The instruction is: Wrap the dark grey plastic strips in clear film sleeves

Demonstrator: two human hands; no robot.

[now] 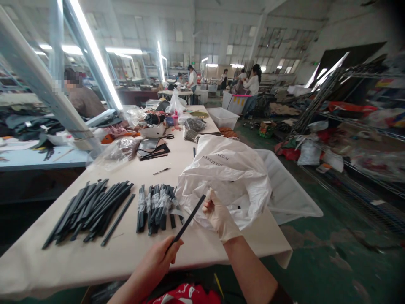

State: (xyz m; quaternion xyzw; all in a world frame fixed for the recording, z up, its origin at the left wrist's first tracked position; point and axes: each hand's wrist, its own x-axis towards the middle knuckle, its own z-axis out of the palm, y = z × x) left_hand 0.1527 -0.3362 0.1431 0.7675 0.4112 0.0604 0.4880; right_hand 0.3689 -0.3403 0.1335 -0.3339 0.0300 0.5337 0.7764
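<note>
My left hand, bare, is closed around the lower end of a flat black strip, which slants up to the right. My right hand wears a pale thin glove. Its fingers are curled together beside the strip's upper end, and whatever they pinch is too small to make out. Behind that hand lies a big white plastic bag with handwriting on it, its mouth towards me. To the left are taped bundles of black strips and a loose heap of similar strips.
A pen, black flat pieces, scissors and clear plastic bags lie farther up the table. A translucent bin stands at its right edge. Metal posts rise at left; loaded shelves stand right. Several people work beyond.
</note>
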